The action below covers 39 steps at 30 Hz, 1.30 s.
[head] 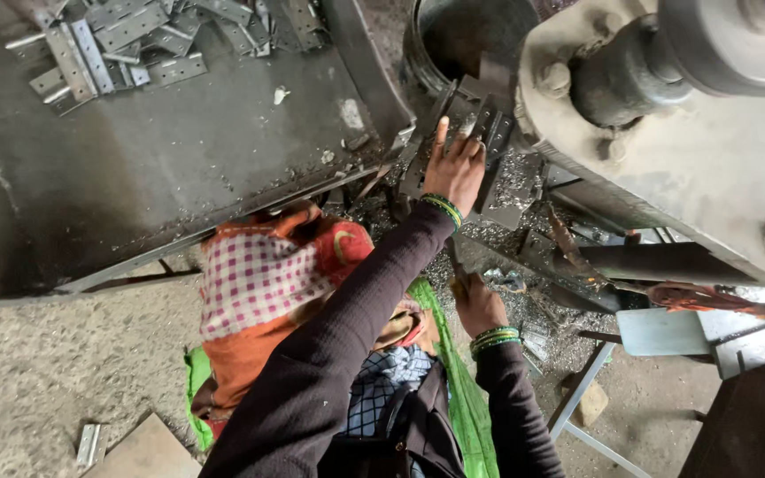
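Flat grey perforated metal bracket (491,127) sits at the die area of the big grey press machine (710,150), just under the left hand (455,168). Left hand reaches up and forward, index finger stretched out straight, other fingers loosely curled against the bracket; touching it, can't tell if actually pinching. Green and yellow bangles (443,208) on that wrist, dark sleeve (347,345) running down the arm. Right hand (476,305) lower, near the body, fingers wrapped round a thin dark rod-like tool (455,265); grip looks closed but partly hidden. Heap of silvery metal shavings (524,305) lies around and below the right hand. Dark steel tray table (179,168) to the left, with a pile of matching punched metal strips (135,40) at its far corner, well apart from both hands. Checked pink-and-white cloth (254,279) over the lap. Concrete floor (37,372) below.
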Each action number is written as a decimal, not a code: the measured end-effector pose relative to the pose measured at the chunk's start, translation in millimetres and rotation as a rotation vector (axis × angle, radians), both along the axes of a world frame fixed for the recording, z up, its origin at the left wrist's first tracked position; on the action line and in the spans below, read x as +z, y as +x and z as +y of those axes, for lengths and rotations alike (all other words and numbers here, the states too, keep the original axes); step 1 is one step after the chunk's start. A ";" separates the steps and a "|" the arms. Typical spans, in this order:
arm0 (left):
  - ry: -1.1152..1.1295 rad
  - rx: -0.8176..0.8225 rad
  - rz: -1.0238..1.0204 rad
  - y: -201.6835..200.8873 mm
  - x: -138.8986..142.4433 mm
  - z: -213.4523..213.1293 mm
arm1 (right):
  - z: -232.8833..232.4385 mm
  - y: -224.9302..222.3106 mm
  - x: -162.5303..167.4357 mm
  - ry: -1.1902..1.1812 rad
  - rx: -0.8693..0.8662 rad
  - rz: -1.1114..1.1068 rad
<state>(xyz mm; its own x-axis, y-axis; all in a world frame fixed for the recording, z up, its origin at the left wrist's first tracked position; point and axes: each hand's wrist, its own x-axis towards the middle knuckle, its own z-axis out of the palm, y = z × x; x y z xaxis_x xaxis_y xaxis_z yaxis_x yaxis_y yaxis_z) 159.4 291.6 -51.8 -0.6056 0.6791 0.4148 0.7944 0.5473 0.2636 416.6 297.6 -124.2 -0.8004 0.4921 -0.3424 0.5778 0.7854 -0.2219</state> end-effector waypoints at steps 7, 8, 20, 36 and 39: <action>0.060 0.024 -0.018 -7.1 4.2 14.5 | -42.4 12.8 -51.3 -0.030 -0.218 0.351; 0.020 0.017 -0.029 -7.0 6.4 13.2 | -43.0 13.8 -60.7 0.088 -0.144 0.414; 0.240 -0.265 -0.212 -29.1 40.5 -163.2 | 14.1 -5.6 14.0 -0.131 -0.110 0.031; -0.188 0.892 -0.233 -331.8 55.9 -349.7 | 22.4 -58.7 -23.1 -0.171 -0.113 0.119; -0.022 0.919 -0.130 -359.5 59.3 -363.7 | 19.8 -69.7 -28.8 -0.176 -0.108 0.171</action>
